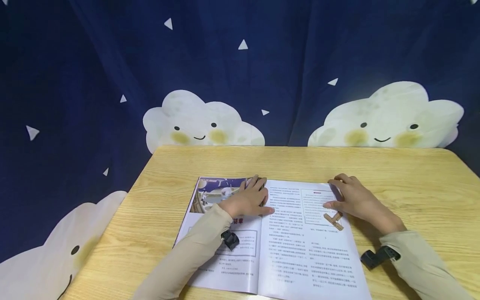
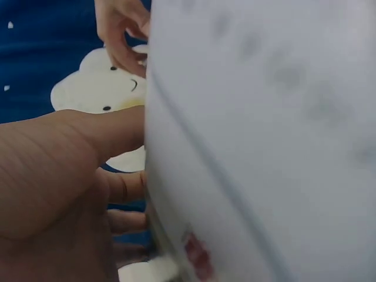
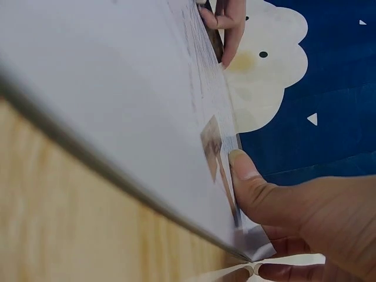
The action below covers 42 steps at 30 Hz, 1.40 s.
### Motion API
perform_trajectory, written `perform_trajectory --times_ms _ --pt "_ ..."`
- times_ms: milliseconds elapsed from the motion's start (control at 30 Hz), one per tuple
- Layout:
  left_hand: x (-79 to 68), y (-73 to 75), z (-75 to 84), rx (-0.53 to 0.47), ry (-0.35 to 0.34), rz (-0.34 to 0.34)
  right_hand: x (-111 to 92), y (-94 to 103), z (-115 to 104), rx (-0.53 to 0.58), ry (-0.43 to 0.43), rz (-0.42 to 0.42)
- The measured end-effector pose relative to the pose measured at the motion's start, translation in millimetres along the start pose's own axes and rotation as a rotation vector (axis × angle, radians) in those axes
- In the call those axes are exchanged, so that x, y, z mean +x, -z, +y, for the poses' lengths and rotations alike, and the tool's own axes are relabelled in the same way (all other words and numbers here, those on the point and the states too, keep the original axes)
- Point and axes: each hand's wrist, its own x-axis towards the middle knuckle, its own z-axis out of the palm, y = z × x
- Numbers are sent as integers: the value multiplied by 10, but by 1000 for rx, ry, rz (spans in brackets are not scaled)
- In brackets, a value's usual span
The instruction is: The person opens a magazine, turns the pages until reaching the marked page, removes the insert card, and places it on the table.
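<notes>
An open magazine (image 1: 286,254) lies on the wooden table, with printed text on both pages. My left hand (image 1: 249,199) rests near its top, across the picture (image 1: 210,196) on the left page and the centre fold, fingers loosely spread. At the top right corner is my right hand (image 1: 356,200). Its thumb touches the right page beside a brown printed figure (image 1: 333,221), while the other fingers reach the corner. In the right wrist view, the right thumb (image 3: 252,185) lies along the page edge (image 3: 235,141) and a fingertip meets the table by the corner.
The light wooden table (image 1: 187,160) extends around the magazine. Behind it hangs a dark blue curtain (image 1: 285,62) with white clouds and triangles. Black wrist straps (image 1: 229,239) sit over the beige sleeves (image 1: 187,262).
</notes>
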Motion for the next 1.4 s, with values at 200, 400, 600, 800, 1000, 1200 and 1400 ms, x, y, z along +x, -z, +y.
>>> perform_trajectory --times_ms 200,400,600,800,1000,1200,1400 --pt "130 0 -63 2 -3 36 -9 -1 -3 -1 1 -1" --pt "109 -9 -36 55 20 31 -6 6 -12 -10 6 7" --pt "94 -34 -13 50 10 47 -20 -4 -8 -15 20 18" --pt "89 -67 -50 -63 -84 102 -16 -22 -12 -14 66 79" --pt "80 -69 -83 -21 -82 53 -3 -43 2 -28 151 172" --pt "88 -76 -105 0 -93 76 9 -53 16 -17 241 299" --pt "103 -74 -100 5 -85 46 -1 -31 3 -33 253 352"
